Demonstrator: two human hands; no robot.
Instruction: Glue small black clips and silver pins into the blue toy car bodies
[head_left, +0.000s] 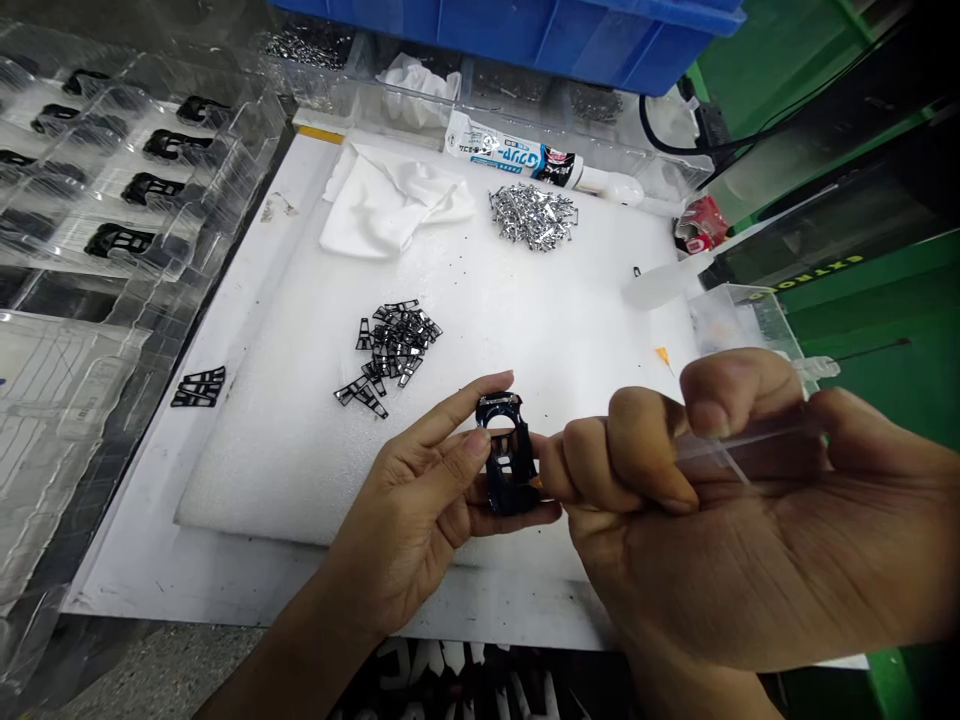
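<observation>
Between the thumb and fingers of my left hand (420, 500) is a glossy black plastic housing (511, 490), upright, with a round opening near its top and smaller slots below. My right hand (735, 560) is closed around a clear syringe (739, 448), its barrel mostly hidden by the fingers. A bit of orange at the syringe's tip (536, 483) shows at the housing's right side; whether it touches cannot be made out. Beyond my left hand, small black frame pieces (401, 340) lie heaped on a white foam sheet (285, 460).
Small silvery parts (532, 216) are piled farther back, beside a white cloth (390, 200) and a glue tube (514, 152). An orange tip (661, 356) lies right. Clear trays (217, 165) with black housings stand left; a blue bin (510, 35) is behind.
</observation>
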